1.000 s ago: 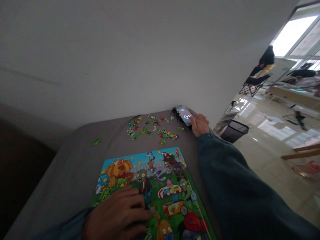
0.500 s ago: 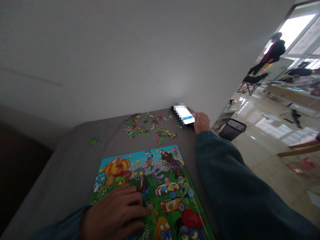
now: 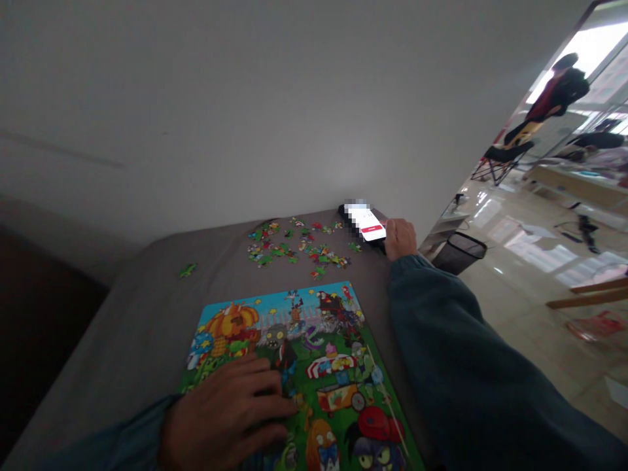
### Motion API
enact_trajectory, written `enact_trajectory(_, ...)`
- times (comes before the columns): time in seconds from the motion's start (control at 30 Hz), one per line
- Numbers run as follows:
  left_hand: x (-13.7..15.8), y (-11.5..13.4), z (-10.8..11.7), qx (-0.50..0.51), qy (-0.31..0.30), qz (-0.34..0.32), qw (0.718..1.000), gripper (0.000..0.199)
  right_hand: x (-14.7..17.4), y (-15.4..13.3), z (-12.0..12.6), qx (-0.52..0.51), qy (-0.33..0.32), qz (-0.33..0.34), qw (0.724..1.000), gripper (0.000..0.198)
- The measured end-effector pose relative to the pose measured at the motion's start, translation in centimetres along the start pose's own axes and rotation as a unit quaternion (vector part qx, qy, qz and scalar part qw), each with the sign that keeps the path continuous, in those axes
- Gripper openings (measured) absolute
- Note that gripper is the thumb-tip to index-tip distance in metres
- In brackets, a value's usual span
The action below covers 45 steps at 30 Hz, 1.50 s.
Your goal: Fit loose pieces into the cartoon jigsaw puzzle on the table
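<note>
A brightly printed cartoon picture board (image 3: 343,373) lies on the grey cloth in front of me. My left hand (image 3: 230,409) rests on its lower left part, fingers loosely spread and holding nothing. At the far right of the cloth, my right hand (image 3: 401,239) has its fingers curled at the lower right edge of a phone (image 3: 362,221) with a lit screen. Part of that screen is blurred out, and a red button shows near its bottom. Loose jigsaw pieces (image 3: 279,252) are scattered beyond the board. One green piece (image 3: 188,270) lies apart on the left.
Grey cloth (image 3: 142,314) covers the surface, which meets a pale wall (image 3: 245,118) at the back. To the right, lower down, are a dark mesh bin (image 3: 458,254) and a shiny tiled floor. A person (image 3: 554,98) is near the window.
The button on the phone screen has turned from blue to red. My view has shifted slightly; both hands keep their places on the board and at the phone.
</note>
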<state>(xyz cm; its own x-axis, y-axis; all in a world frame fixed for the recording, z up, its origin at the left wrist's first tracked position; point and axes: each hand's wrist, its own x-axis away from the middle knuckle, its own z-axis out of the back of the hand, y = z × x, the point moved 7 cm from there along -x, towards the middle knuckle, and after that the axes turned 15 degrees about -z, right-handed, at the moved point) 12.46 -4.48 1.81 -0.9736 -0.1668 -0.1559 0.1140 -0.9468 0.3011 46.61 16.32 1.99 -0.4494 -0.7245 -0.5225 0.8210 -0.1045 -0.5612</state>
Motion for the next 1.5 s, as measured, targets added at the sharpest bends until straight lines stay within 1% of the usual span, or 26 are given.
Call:
enact_trajectory(0.07,0.1,0.0,0.2,0.0,0.005,0.0,1.0,0.019,0.2,-0.5,0.5,-0.007,0.004,0.012,1.0,0.047)
enact_trajectory(0.2,0.4,-0.4,0.6,-0.004,0.023,-0.004,1.0,0.015,0.7,-1.9,1.7,-0.022,0.018,0.038,0.999,0.03)
enact_trajectory(0.3,0.6,-0.8,0.9,-0.018,0.041,-0.001,0.999,0.016,1.8,-3.7,2.8,-0.057,0.021,0.072,0.996,0.026)
enact_trajectory(0.37,0.7,-0.8,1.1,-0.031,0.046,-0.001,0.998,0.017,3.4,-6.1,3.2,-0.094,-0.018,0.131,0.987,0.023)
enact_trajectory(0.4,0.7,-0.8,1.2,-0.036,0.048,-0.001,0.998,0.017,4.6,-7.5,3.2,-0.114,-0.058,0.172,0.977,0.022)
enact_trajectory(0.47,0.7,-0.7,1.3,-0.04,0.054,0.003,0.998,0.018,7.7,-10.6,3.3,-0.144,-0.164,0.262,0.94,0.019)
enact_trajectory(0.5,0.7,-0.8,1.4,-0.036,0.059,0.008,0.998,0.018,9.3,-12.1,3.5,-0.159,-0.22,0.301,0.914,0.019)
enact_trajectory(0.53,0.7,-0.9,1.5,-0.034,0.069,0.016,0.997,0.019,11.2,-13.4,3.6,-0.161,-0.28,0.342,0.882,0.019)
enact_trajectory(0.6,0.9,-1.2,1.6,-0.035,0.085,0.032,0.995,0.022,14.6,-15.4,4.2,-0.133,-0.378,0.405,0.822,0.019)
enact_trajectory(0.67,1.0,-1.4,1.6,-0.033,0.089,0.047,0.994,0.023,17.3,-16.6,4.8,-0.11,-0.46,0.421,0.774,0.019)
enact_trajectory(0.73,1.0,-1.6,1.5,-0.023,0.082,0.059,0.995,0.023,19.5,-17.6,5.6,-0.104,-0.517,0.43,0.733,0.015)
enact_trajectory(0.77,1.0,-1.7,1.4,-0.018,0.077,0.065,0.995,0.024,20.5,-17.9,5.9,-0.102,-0.537,0.436,0.715,0.013)
enact_trajectory(0.83,1.1,-1.9,1.4,-0.013,0.072,0.087,0.994,0.03,22.2,-18.4,6.4,-0.094,-0.55,0.454,0.695,0.013)
enact_trajectory(0.9,1.2,-2.1,1.4,-0.015,0.076,0.116,0.99,0.038,23.4,-18.5,6.5,-0.083,-0.544,0.468,0.691,0.015)
enact_trajectory(1.03,1.3,-2.3,1.2,-0.016,0.091,0.164,0.982,0.051,24.9,-18.3,6.2,-0.069,-0.525,0.484,0.697,0.024)
enact_trajectory(1.17,1.5,-2.5,0.6,-0.018,0.095,0.198,0.975,0.063,26.1,-18.1,5.5,-0.063,-0.537,0.488,0.685,0.031)
enact_trajectory(1.23,1.5,-2.6,0.3,-0.015,0.094,0.203,0.975,0.066,26.5,-18.0,5.1,-0.055,-0.551,0.481,0.68,0.036)
enact_trajectory(1.33,1.5,-2.5,0.0,-0.016,0.084,0.196,0.977,0.067,27.0,-17.9,4.4,-0.048,-0.556,0.473,0.681,0.04)
enact_trajectory(1.5,1.5,-2.4,-0.4,-0.017,0.068,0.183,0.981,0.066,27.0,-17.7,4.0,-0.048,-0.562,0.461,0.685,0.039)
